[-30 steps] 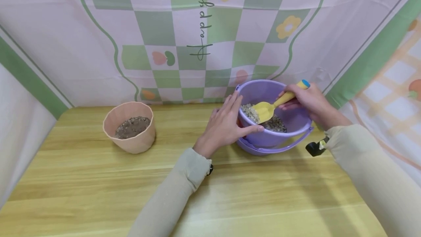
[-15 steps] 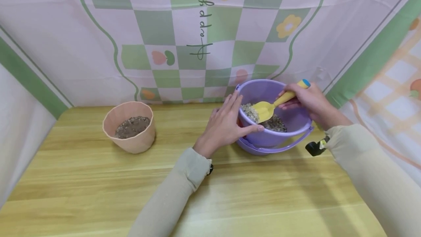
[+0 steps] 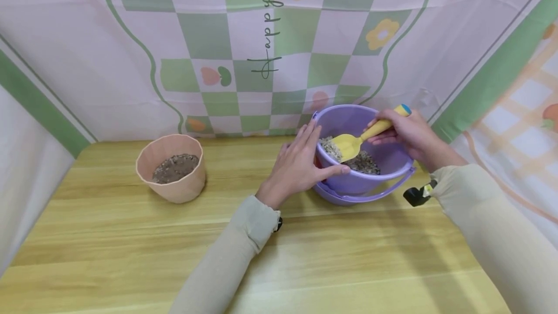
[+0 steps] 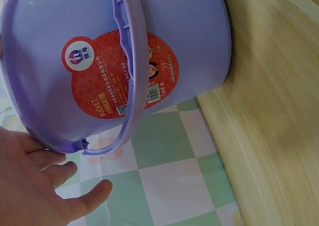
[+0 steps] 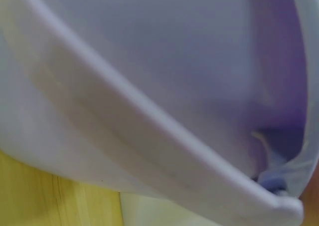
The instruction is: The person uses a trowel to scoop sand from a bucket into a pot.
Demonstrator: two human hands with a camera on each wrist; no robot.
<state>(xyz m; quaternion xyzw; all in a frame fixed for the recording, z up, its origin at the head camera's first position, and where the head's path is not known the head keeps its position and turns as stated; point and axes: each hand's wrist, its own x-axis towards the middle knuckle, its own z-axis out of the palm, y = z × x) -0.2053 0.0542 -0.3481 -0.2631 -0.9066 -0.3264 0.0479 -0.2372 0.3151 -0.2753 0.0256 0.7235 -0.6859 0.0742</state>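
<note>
In the head view my left hand (image 3: 294,166) rests against the left side of a purple bucket (image 3: 383,188), its fingers straight along the rim and its thumb stretched across the near edge. The left wrist view shows those fingers (image 4: 82,201) at the bucket's rim, beside a red label (image 4: 102,81). My right hand (image 3: 411,134) grips the yellow handle of a small scoop (image 3: 348,147). The scoop's blade tilts down inside the bucket and carries pale grit; darker grit (image 3: 365,163) lies below it. Only the bucket's blurred wall (image 5: 174,86) fills the right wrist view.
A pink pot (image 3: 185,190) with brown soil inside stands on the left of the wooden table (image 3: 131,256). Behind the table hangs a checkered cloth (image 3: 213,42), close to the bucket. The bucket's handle (image 3: 375,198) hangs down at its front.
The scoop's blade has shifted very slightly to the left inside the bucket. My left hand and the pot keep their places.
</note>
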